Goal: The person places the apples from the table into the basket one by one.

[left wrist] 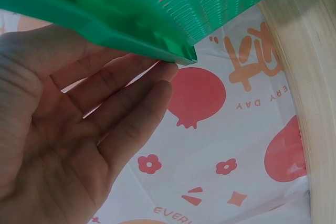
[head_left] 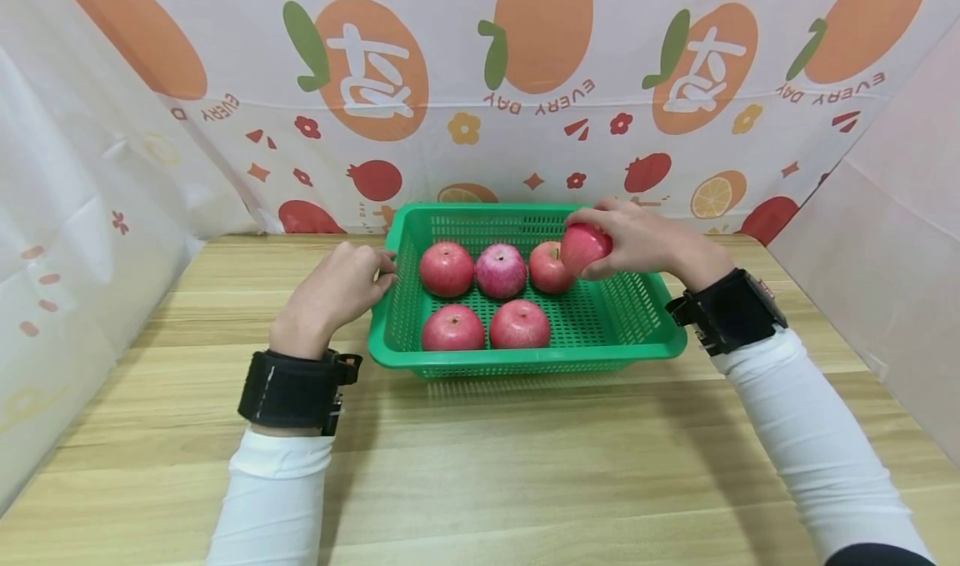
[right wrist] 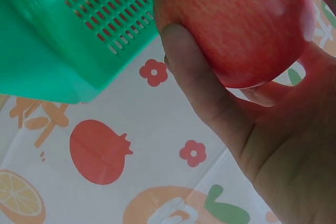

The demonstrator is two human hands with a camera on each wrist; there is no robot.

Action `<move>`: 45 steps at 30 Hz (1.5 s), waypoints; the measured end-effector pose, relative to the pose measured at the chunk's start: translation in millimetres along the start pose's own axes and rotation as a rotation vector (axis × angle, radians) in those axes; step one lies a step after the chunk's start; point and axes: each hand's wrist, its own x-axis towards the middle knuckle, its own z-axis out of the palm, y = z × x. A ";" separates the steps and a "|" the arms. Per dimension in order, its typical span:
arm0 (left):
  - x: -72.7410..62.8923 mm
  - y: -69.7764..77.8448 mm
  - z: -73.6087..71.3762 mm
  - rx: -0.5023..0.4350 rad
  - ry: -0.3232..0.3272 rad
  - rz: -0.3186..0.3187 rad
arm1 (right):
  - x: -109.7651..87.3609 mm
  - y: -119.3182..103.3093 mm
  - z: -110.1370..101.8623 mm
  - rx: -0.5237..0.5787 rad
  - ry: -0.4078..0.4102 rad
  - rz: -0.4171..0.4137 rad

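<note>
A green plastic basket [head_left: 525, 354] with slotted walls holds several red apples: a front one [head_left: 452, 328], another front one [head_left: 520, 324], and a back row with a left apple [head_left: 447, 269], a pinkish middle apple [head_left: 501, 271] and a right apple [head_left: 549, 267]. My right hand [head_left: 633, 237] grips one more red apple [right wrist: 236, 24] between thumb and fingers, over the basket's right half. In the head view it partly covers the right back apple. At the basket's left end, my left hand [head_left: 337, 291] holds the rim [left wrist: 131, 48], its fingers underneath.
The basket stands on a wood-grain table [head_left: 480, 466], near its back edge. Behind rises a white fruit-printed cloth [head_left: 465, 74]; pale sheeting [head_left: 90, 216] lines the left side. Black straps [head_left: 296, 389] with cameras circle both wrists.
</note>
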 end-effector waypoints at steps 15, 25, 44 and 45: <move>-0.5 0.0 -0.4 -0.002 0.001 -0.002 | 5.1 -2.3 8.9 0.030 -0.050 0.018; -0.4 -0.3 0.8 -0.007 -0.007 -0.005 | 8.3 -1.3 15.7 0.053 -0.084 0.007; 0.2 -0.4 -0.1 -0.012 0.000 -0.003 | 14.9 -3.4 22.8 0.019 -0.159 0.026; 0.2 -0.2 -0.3 -0.012 0.001 -0.004 | 15.2 -3.6 23.1 0.019 -0.166 0.028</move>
